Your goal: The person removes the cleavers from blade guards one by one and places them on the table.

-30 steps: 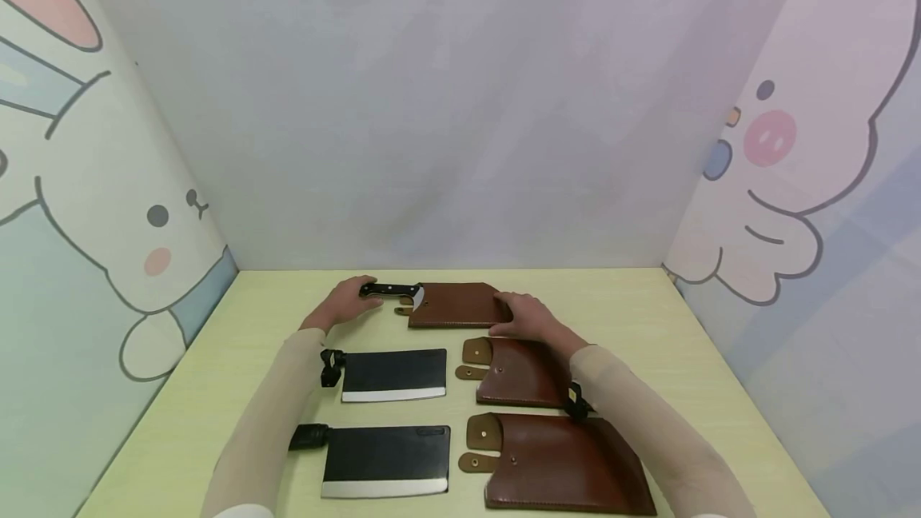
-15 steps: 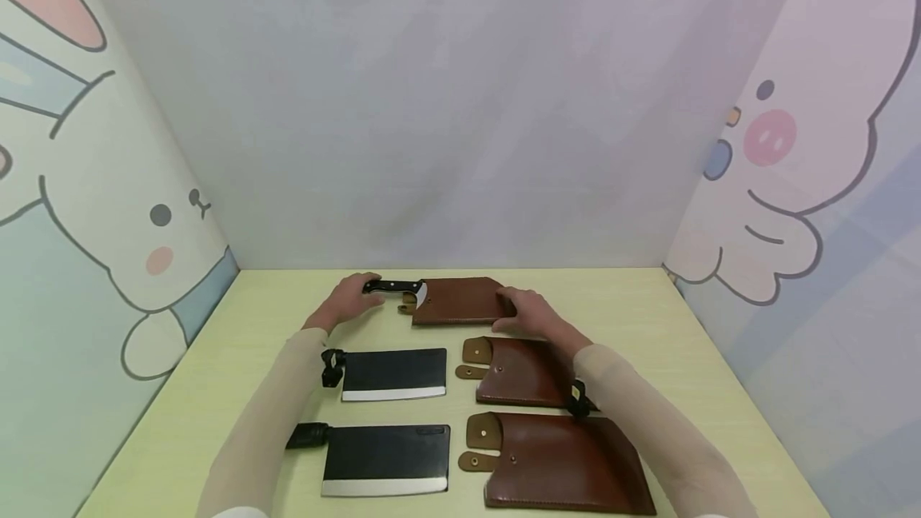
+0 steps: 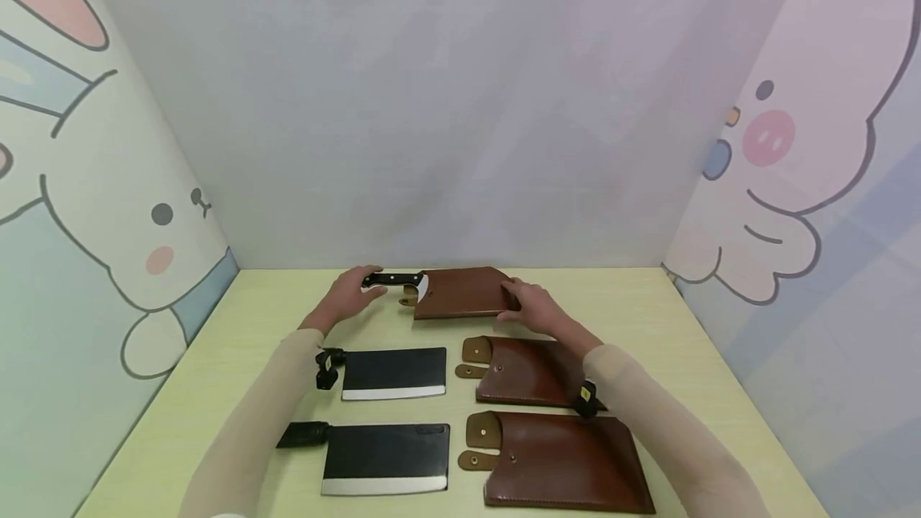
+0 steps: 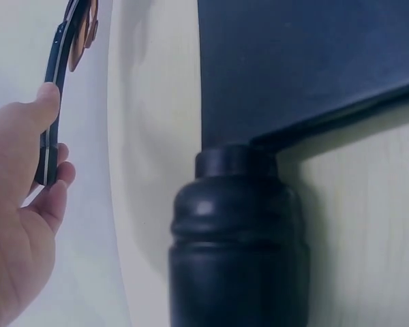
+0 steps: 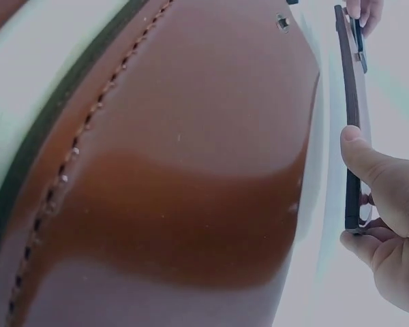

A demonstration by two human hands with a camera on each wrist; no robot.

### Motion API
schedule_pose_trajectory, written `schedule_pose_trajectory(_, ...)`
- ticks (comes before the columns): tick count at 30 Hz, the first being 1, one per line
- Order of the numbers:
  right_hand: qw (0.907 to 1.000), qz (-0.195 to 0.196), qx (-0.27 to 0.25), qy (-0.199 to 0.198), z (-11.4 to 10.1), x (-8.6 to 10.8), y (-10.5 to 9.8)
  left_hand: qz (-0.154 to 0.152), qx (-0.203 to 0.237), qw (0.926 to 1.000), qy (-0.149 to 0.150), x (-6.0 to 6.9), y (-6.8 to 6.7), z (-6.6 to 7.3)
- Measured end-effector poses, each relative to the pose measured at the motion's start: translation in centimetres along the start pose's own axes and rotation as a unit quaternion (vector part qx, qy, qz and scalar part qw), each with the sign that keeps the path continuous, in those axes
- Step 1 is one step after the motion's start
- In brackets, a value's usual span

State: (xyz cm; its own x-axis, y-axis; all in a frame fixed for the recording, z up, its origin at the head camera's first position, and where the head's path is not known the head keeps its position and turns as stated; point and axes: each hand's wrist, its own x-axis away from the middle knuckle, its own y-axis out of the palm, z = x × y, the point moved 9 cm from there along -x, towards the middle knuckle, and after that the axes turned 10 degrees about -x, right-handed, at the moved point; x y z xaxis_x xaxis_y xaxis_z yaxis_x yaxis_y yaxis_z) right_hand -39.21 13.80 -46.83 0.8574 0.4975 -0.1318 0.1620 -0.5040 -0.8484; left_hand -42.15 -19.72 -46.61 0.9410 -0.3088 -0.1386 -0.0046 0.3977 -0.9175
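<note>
My left hand [image 3: 345, 294] grips the black riveted handle of a knife [image 3: 394, 280] at the back of the table. Its blade sits inside a brown leather sheath [image 3: 464, 292], with only a curved silver part by the handle showing. My right hand [image 3: 536, 308] pinches the sheath's right end between thumb and fingers. Knife and sheath are held off the tabletop. In the left wrist view, my thumb lies along the knife handle [image 4: 54, 65], with fingers behind it. In the right wrist view, the held sheath [image 5: 352, 102] appears edge-on.
Two cleavers with dark blades, one farther back [image 3: 394, 370] and one nearer [image 3: 384, 454], lie under and beside my left forearm. Right of them lie two brown sheaths, the middle one [image 3: 521, 370] and the front one [image 3: 564, 458], partly under my right arm. A wall [image 3: 460, 142] stands behind.
Both hands have lifted the sheathed knife and moved it slightly away from me and to the right. The cleavers and the other two sheaths have stayed in place.
</note>
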Motion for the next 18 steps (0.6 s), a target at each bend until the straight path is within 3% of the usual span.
schedule_pose_trajectory(8,0.9998,0.017,-0.007,0.0,-0.3,1.3,-1.0,0.025,0.002,0.9996,0.016,0.2,-0.8,0.8)
schedule_pose_trajectory(18,0.9995,0.029,-0.015,-0.001,-0.1,3.0,-1.5,0.044,-0.035,0.9975,0.042,0.5,-1.2,2.4)
